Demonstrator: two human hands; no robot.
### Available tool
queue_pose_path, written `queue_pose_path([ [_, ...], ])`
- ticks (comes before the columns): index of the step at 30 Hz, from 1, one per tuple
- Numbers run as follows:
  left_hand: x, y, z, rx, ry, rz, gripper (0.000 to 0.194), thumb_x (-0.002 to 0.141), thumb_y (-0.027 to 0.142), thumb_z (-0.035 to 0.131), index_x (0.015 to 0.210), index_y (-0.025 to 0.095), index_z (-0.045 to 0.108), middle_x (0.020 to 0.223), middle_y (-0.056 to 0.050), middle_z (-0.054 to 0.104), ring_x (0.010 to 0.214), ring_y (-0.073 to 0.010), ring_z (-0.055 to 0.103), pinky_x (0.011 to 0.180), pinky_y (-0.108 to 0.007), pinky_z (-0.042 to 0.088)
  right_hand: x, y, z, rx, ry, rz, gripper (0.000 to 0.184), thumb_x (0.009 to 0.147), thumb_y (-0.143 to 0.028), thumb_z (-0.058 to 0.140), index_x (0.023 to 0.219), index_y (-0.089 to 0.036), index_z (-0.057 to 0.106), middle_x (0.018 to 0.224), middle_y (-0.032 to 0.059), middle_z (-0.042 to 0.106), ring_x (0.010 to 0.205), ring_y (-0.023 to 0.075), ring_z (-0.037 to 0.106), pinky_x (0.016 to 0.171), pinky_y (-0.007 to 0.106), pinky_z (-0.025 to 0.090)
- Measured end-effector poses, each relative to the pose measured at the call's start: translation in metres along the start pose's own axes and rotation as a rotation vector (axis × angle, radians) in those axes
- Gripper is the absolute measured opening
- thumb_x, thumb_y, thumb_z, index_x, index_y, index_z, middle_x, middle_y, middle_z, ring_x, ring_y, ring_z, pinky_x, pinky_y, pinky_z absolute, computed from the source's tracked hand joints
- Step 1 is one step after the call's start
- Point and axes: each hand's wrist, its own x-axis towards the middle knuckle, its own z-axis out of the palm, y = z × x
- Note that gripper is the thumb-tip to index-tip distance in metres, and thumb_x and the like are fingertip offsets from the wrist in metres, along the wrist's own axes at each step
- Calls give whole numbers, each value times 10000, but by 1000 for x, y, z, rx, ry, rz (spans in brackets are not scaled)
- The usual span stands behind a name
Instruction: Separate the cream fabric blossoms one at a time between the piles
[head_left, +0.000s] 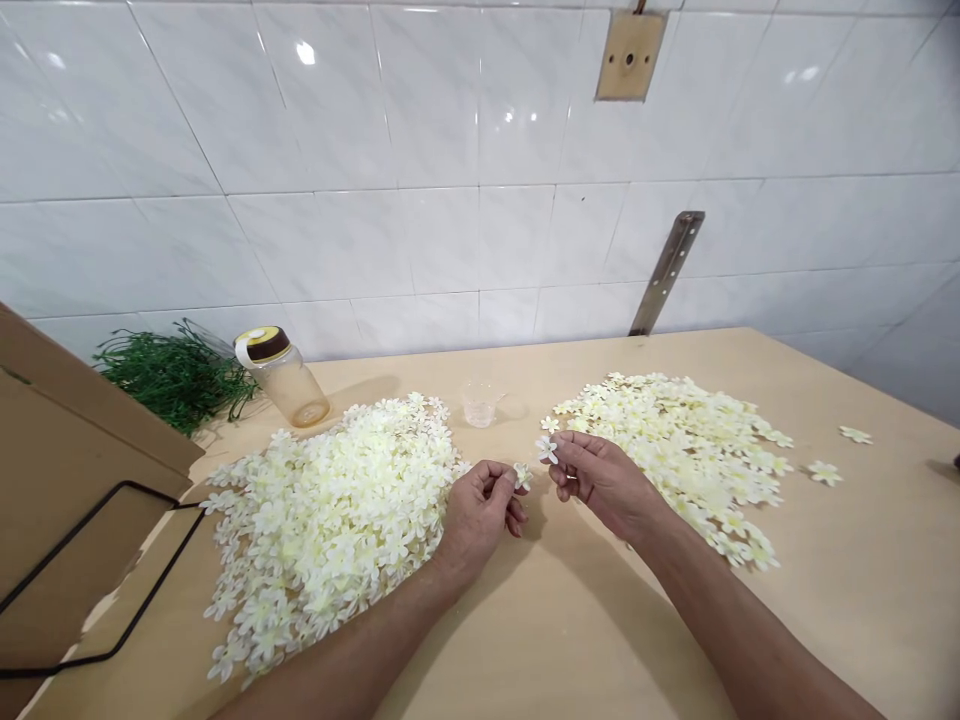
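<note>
My left hand (484,510) is closed, pinching a small cream artificial flower (522,477) between thumb and finger. Just to its right, my right hand (600,475) pinches a white artificial flower (547,449) at its fingertips. The two flowers are close but apart, held above the table. Beside my left hand lies a big heap of cream-white flowers (345,510). A flatter, spread-out pile of yellowish flowers (675,430) lies behind and beyond my right hand. Between the piles stands a small clear plastic cup (479,405).
A clear bottle (289,385) with a brown and yellow lid stands at the back left, near green artificial foliage (176,370). A cardboard box (67,480) and a black wire frame (161,590) occupy the left edge. A metal strip (667,272) leans on the tiled wall.
</note>
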Motion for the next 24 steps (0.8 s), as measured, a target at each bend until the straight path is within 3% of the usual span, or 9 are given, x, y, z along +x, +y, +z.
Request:
queue_pose_path([
  [4, 2, -5, 0, 17, -9, -5, 289, 827, 444, 596, 808, 156, 585, 584, -10, 630, 386, -90, 519, 388, -189, 408, -2, 0, 4, -239, 56, -69, 302, 794, -462, 676, 749, -170, 613, 539, -39, 488, 476, 88, 443, 455, 215, 411],
  [8, 3, -4, 0, 30, -7, -5, 283, 830, 446, 591, 782, 167, 583, 536, 4, 608, 379, -95, 511, 394, -196, 410, -2, -10, 28, -598, 111, -163, 282, 831, -447, 590, 743, -183, 640, 493, -41, 495, 418, 89, 432, 406, 209, 360],
  [10, 1, 0, 1, 33, -12, -3, 281, 829, 432, 590, 731, 169, 574, 517, 3, 598, 374, -97, 505, 396, -202, 411, 1, -20, 48, -720, 47, -216, 252, 825, -421, 582, 772, -192, 672, 615, -2, 618, 476, 105, 515, 431, 211, 408],
  [12, 0, 4, 2, 41, -14, -13, 286, 826, 403, 589, 665, 168, 550, 486, 2, 580, 362, -96, 495, 390, -201, 399, 5, -30, 65, -735, -107, -206, 278, 842, -407, 555, 980, -213, 699, 658, 7, 658, 499, 131, 573, 453, 231, 452],
  [14, -2, 8, 2, 22, -6, -31, 263, 822, 367, 590, 658, 166, 543, 473, 8, 567, 353, -92, 488, 388, -199, 393, 9, -36, 74, -784, -110, -261, 303, 841, -399, 567, 1053, -223, 693, 748, 23, 697, 561, 145, 615, 492, 240, 478],
  [16, -2, 9, 2, -35, 16, -44, 214, 817, 342, 597, 710, 161, 557, 527, 3, 598, 374, -92, 507, 393, -199, 403, 11, -35, 72, -872, 74, -363, 268, 856, -407, 556, 994, -229, 701, 864, 38, 719, 618, 149, 626, 529, 247, 485],
  [17, -2, 9, 1, -70, 34, -46, 197, 815, 336, 600, 739, 159, 562, 575, -6, 622, 394, -96, 524, 396, -202, 413, 11, -32, 67, -933, 184, -423, 243, 863, -405, 550, 930, -227, 702, 870, 40, 721, 638, 153, 625, 561, 257, 487],
  [19, -1, 6, 1, -113, 70, -38, 198, 821, 343, 596, 767, 156, 563, 646, -22, 650, 427, -101, 548, 403, -209, 433, 8, -21, 54, -1057, 286, -473, 222, 865, -402, 556, 824, -224, 682, 798, 35, 708, 653, 166, 622, 606, 278, 489],
  [24, 4, 0, 0, -107, 74, -4, 244, 843, 396, 580, 796, 157, 575, 542, 5, 606, 407, -106, 539, 416, -210, 448, -3, 17, 29, -1157, 198, -516, 181, 879, -360, 559, 916, -210, 654, 851, 53, 681, 657, 162, 613, 613, 275, 493],
])
